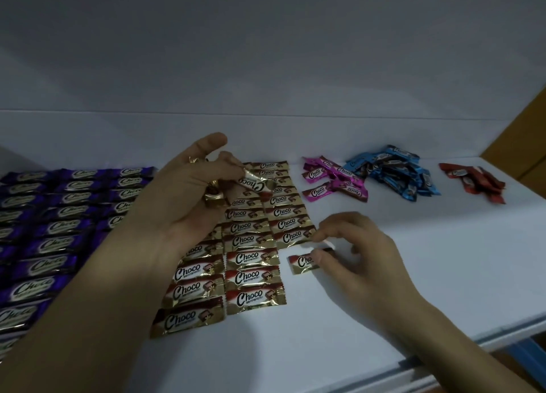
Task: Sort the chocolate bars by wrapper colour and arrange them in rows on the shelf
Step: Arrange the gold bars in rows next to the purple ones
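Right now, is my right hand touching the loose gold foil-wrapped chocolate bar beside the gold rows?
Touching. The head view shows the right hand pinching the loose gold foil-wrapped chocolate bar at one end, fingertips overlapping the wrapper.

Head-worn wide view, close, downward over the shelf (428, 245)

Purple bars (56, 215) - flat, tight rows, left end of the white shelf (413, 274). Gold bars (251, 257) - three columns mid-shelf, "Choco" faces up. One loose gold bar (300, 262) lies flat just right of the columns, pinched by my right hand (351, 245). A spare gold bunch (251, 183) sits in my left hand (183, 197), above the columns. Right of them are the pink pile (331, 183), blue pile (393, 174) and red pile (475, 183), all unsorted heaps.
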A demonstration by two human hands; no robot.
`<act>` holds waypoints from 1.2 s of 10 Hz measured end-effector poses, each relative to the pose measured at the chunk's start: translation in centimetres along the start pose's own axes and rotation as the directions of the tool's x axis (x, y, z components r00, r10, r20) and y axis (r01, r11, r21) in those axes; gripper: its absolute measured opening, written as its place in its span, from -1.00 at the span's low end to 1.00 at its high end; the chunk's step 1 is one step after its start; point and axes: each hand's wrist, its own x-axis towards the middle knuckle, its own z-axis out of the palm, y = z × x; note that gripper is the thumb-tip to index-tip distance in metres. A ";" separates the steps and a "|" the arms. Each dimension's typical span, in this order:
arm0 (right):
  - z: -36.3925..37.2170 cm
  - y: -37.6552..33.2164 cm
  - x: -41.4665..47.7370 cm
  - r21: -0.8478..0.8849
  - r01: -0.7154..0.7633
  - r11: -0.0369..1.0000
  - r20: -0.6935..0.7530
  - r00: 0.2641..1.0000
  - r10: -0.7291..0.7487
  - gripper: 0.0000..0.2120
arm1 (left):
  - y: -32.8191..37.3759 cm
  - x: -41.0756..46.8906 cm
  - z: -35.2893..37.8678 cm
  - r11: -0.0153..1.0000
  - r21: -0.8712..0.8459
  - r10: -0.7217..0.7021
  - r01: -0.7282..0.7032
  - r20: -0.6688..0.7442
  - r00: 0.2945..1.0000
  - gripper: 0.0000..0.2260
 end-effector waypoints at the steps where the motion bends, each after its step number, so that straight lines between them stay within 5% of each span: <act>1: 0.0 -0.4 -0.9 -0.074 0.184 0.980 0.054 0.982 -0.180 -0.93 | 0.3 -0.8 0.9 0.997 -0.067 -0.038 0.038 0.002 0.999 -0.59; 3: 0.6 -0.1 -1.2 -0.124 0.266 0.956 0.186 0.952 -0.241 -0.85 | 0.5 -0.5 0.8 0.996 -0.073 -0.050 0.052 0.025 0.998 -0.70; 5: 0.4 -0.1 -1.2 -0.138 0.288 0.948 0.197 0.946 -0.259 -0.79 | 0.4 -0.4 0.7 0.994 -0.079 -0.068 0.070 0.032 0.997 -0.57; 6: 0.6 -0.2 -1.2 -0.157 0.305 0.939 0.194 0.942 -0.274 -0.78 | 0.4 -0.5 0.9 0.988 -0.126 -0.096 0.093 -0.021 0.995 -0.70; 7: 0.3 -0.9 -0.8 -0.100 0.255 0.962 0.084 0.965 -0.247 -0.78 | 0.2 -0.4 1.2 0.943 -0.304 -0.172 0.135 -0.098 0.980 -0.83; 8: 0.0 -2.6 0.8 0.156 0.098 0.983 -0.020 0.995 -0.097 -0.83 | 0.0 -0.5 1.6 0.927 -0.343 -0.195 0.149 -0.104 0.975 -0.84; 9: 0.4 -5.5 4.8 0.513 -0.127 0.849 0.048 0.992 0.119 -0.85 | -0.3 -0.6 2.1 0.950 -0.277 -0.167 0.140 -0.075 0.983 -0.85; 12: -0.7 -5.2 5.1 0.506 -0.272 0.819 0.239 0.956 0.170 -0.79 | -0.4 -0.4 1.7 0.933 -0.325 -0.201 0.155 -0.113 0.973 -0.83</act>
